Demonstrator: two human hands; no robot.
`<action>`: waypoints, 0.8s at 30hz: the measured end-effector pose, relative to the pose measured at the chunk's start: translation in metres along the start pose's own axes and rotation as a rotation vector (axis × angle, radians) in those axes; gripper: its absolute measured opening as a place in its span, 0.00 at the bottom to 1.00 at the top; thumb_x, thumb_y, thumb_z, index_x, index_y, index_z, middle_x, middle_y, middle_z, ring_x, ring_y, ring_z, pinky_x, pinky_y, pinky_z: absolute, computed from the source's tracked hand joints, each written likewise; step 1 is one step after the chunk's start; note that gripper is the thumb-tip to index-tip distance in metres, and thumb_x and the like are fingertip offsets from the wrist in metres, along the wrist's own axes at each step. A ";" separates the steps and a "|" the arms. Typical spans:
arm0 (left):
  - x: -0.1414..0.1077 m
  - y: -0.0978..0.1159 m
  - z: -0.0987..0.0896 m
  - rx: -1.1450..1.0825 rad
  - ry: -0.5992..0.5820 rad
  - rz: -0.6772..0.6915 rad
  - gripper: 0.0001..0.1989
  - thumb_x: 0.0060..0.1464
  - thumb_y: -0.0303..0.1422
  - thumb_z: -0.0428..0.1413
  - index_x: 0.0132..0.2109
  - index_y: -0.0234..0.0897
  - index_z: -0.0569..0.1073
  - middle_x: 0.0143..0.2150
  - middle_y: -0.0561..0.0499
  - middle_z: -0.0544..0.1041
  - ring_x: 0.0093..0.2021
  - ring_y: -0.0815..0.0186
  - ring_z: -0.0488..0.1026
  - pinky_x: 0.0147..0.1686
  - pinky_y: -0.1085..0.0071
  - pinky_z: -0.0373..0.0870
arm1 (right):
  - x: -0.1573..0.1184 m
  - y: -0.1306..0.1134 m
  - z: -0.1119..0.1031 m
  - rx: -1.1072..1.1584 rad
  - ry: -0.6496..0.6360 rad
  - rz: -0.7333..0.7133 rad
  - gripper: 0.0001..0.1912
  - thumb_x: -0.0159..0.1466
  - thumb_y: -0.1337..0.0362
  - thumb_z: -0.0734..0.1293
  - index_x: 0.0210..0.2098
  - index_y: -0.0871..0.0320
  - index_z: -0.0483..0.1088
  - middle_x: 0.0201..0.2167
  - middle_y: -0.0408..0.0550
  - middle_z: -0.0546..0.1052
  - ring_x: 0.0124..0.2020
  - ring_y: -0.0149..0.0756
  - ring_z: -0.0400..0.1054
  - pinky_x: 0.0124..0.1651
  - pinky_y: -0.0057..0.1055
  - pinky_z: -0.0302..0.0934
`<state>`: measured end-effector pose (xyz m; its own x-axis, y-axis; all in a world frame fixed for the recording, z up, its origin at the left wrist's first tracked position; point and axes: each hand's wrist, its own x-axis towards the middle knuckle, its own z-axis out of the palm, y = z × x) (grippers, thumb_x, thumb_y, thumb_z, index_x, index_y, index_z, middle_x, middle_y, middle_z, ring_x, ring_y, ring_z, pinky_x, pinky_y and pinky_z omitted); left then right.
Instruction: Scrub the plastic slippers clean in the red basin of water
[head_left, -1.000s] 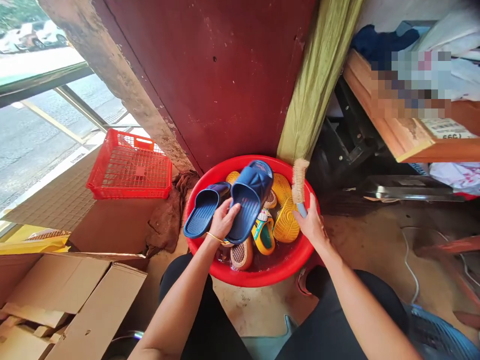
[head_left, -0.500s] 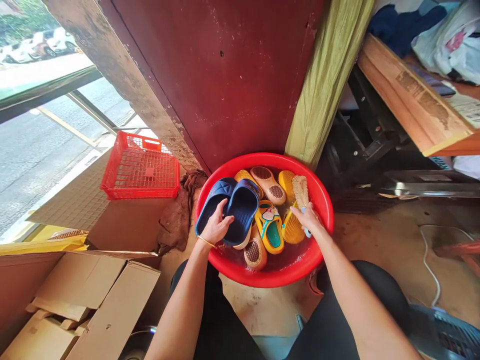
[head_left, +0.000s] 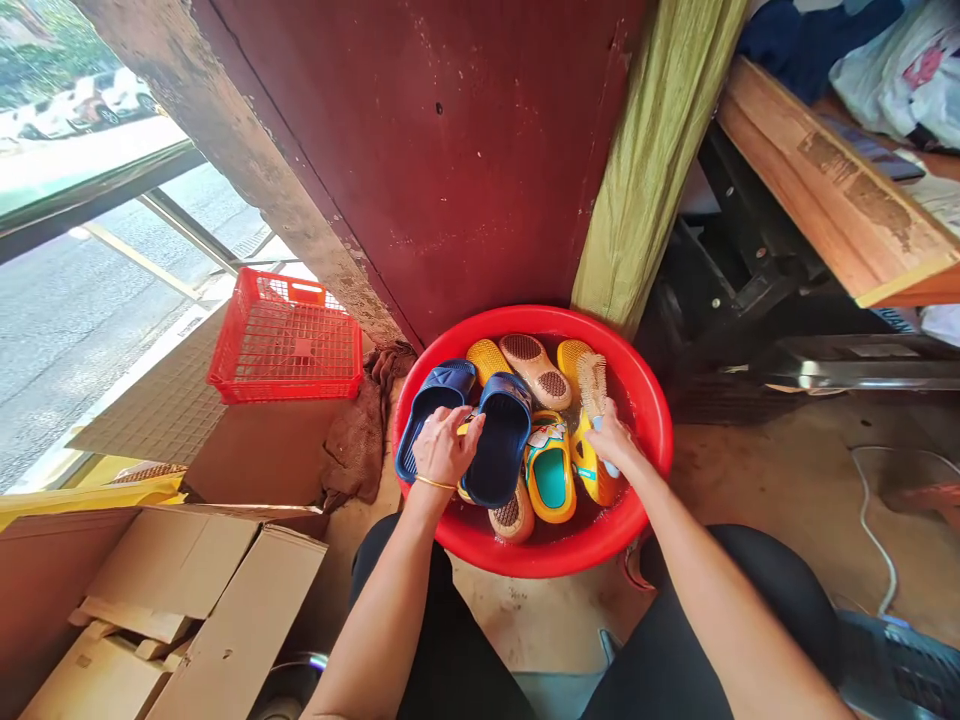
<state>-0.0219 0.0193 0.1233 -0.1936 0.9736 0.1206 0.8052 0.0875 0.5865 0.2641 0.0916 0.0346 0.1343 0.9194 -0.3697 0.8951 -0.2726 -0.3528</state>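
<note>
A red basin [head_left: 658,440] of murky water holds several slippers and clogs. My left hand [head_left: 442,447] grips the near left edge of a dark blue slipper [head_left: 504,435], thumb at its rim; the fingertips are partly hidden. Its dark blue mate [head_left: 431,400] lies just left, partly behind this hand. My right hand [head_left: 616,440] is closed around the light blue handle of a scrub brush [head_left: 592,383], bristles pointing away. Beside that hand a yellow clog [head_left: 591,468] lies tilted. Between the hands sits a yellow clog with teal insole [head_left: 550,478].
Tan clogs [head_left: 538,368] lie sole up in the basin. On the left are a red plastic crate [head_left: 292,350], a brown cloth [head_left: 352,450] and cardboard boxes [head_left: 210,590]. A dark red door [head_left: 450,180] stands behind the basin. A wooden table [head_left: 840,180] juts in from the right.
The right-hand blue slipper has shifted right and towards me with my left hand, parting from its mate. The yellow clog by my right hand has turned from sole up onto its side.
</note>
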 end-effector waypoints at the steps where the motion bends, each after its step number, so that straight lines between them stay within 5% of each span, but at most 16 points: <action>1: -0.003 0.006 0.005 -0.036 0.056 0.067 0.23 0.58 0.48 0.56 0.54 0.41 0.78 0.52 0.38 0.77 0.55 0.49 0.71 0.58 0.59 0.61 | 0.000 0.001 -0.003 -0.006 0.010 -0.006 0.44 0.61 0.60 0.63 0.73 0.62 0.43 0.49 0.61 0.78 0.46 0.50 0.76 0.44 0.38 0.67; 3: -0.008 0.017 0.019 -0.137 0.032 0.250 0.29 0.56 0.47 0.58 0.62 0.42 0.72 0.65 0.39 0.68 0.65 0.47 0.62 0.65 0.55 0.53 | -0.002 0.005 -0.012 -0.031 0.037 -0.013 0.45 0.62 0.61 0.63 0.73 0.61 0.41 0.51 0.62 0.77 0.46 0.50 0.75 0.44 0.39 0.67; 5: -0.012 0.026 0.036 -0.099 -0.111 0.405 0.32 0.54 0.46 0.60 0.64 0.45 0.69 0.71 0.42 0.58 0.71 0.45 0.52 0.68 0.48 0.45 | -0.007 0.010 -0.024 -0.073 0.067 -0.003 0.44 0.63 0.61 0.62 0.74 0.61 0.39 0.51 0.63 0.77 0.46 0.52 0.75 0.44 0.39 0.67; 9: -0.009 0.025 0.063 0.264 -0.288 0.412 0.30 0.58 0.42 0.57 0.66 0.48 0.66 0.76 0.45 0.47 0.74 0.45 0.42 0.66 0.39 0.48 | -0.026 0.011 -0.040 -0.244 0.134 -0.053 0.41 0.66 0.64 0.60 0.74 0.64 0.38 0.45 0.64 0.78 0.45 0.54 0.75 0.44 0.42 0.66; 12: -0.007 0.016 0.075 0.416 -0.333 0.320 0.30 0.59 0.39 0.55 0.68 0.51 0.62 0.75 0.43 0.50 0.74 0.47 0.43 0.62 0.39 0.56 | -0.041 0.004 -0.040 -0.341 0.231 -0.134 0.40 0.69 0.62 0.58 0.74 0.61 0.34 0.48 0.67 0.76 0.46 0.55 0.75 0.47 0.45 0.65; 17: -0.014 0.006 0.093 0.505 -0.352 0.344 0.31 0.61 0.41 0.52 0.70 0.46 0.58 0.72 0.38 0.56 0.73 0.48 0.47 0.63 0.33 0.47 | -0.044 -0.002 -0.030 -0.316 0.118 -0.129 0.54 0.64 0.45 0.65 0.73 0.65 0.31 0.52 0.74 0.73 0.49 0.60 0.73 0.48 0.48 0.64; 24: -0.014 -0.006 0.103 0.495 -0.380 0.323 0.31 0.63 0.41 0.47 0.70 0.40 0.58 0.70 0.35 0.61 0.71 0.48 0.51 0.65 0.33 0.40 | -0.027 0.012 -0.024 -0.163 0.099 -0.134 0.49 0.63 0.54 0.66 0.73 0.67 0.38 0.46 0.65 0.79 0.44 0.52 0.77 0.44 0.40 0.66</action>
<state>0.0340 0.0269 0.0361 0.2352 0.9653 -0.1139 0.9674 -0.2211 0.1237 0.2813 0.0706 0.0606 0.0431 0.9699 -0.2395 0.9635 -0.1037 -0.2466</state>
